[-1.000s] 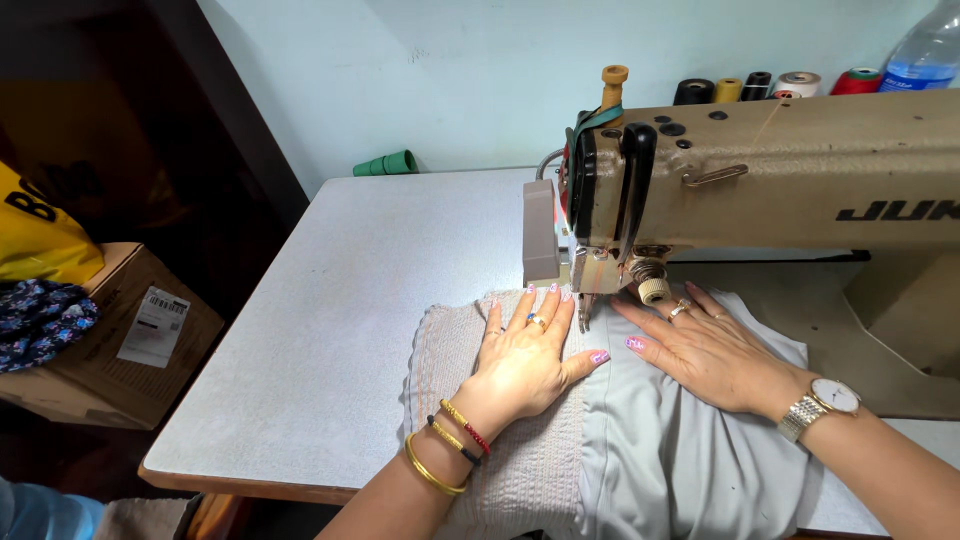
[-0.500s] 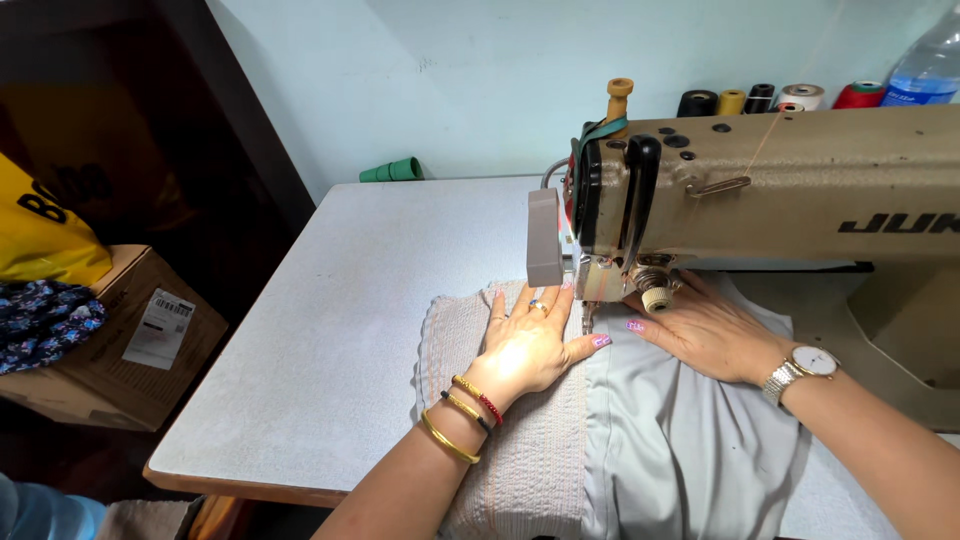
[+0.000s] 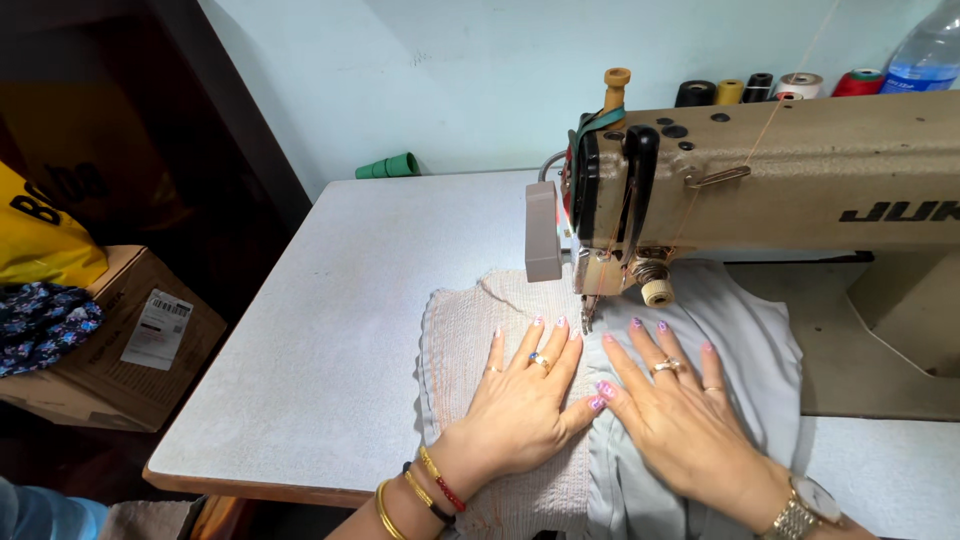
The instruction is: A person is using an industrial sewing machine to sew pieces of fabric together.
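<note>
My left hand (image 3: pixel 523 397) lies flat, fingers spread, on a pale grey fabric (image 3: pixel 455 330) with a ribbed, gathered panel. My right hand (image 3: pixel 678 407) lies flat beside it on the smooth part of the same cloth (image 3: pixel 745 330); the thumbs nearly touch. Both sets of fingertips sit just in front of the needle and presser foot (image 3: pixel 588 318) of a beige industrial sewing machine (image 3: pixel 800 170). The left wrist wears bangles, the right a watch. Orange thread runs down to the needle.
The white sewing table (image 3: pixel 330 330) stretches left. A green thread cone (image 3: pixel 388 166) lies at the back edge. Several thread spools (image 3: pixel 770 86) and a plastic bottle (image 3: pixel 930 50) stand behind the machine. A cardboard box (image 3: pixel 110 350) with yellow bag sits at left.
Both hands have slid back toward me and flattened side by side on the cloth; the right hand left the presser-foot area. The view has come closer.
</note>
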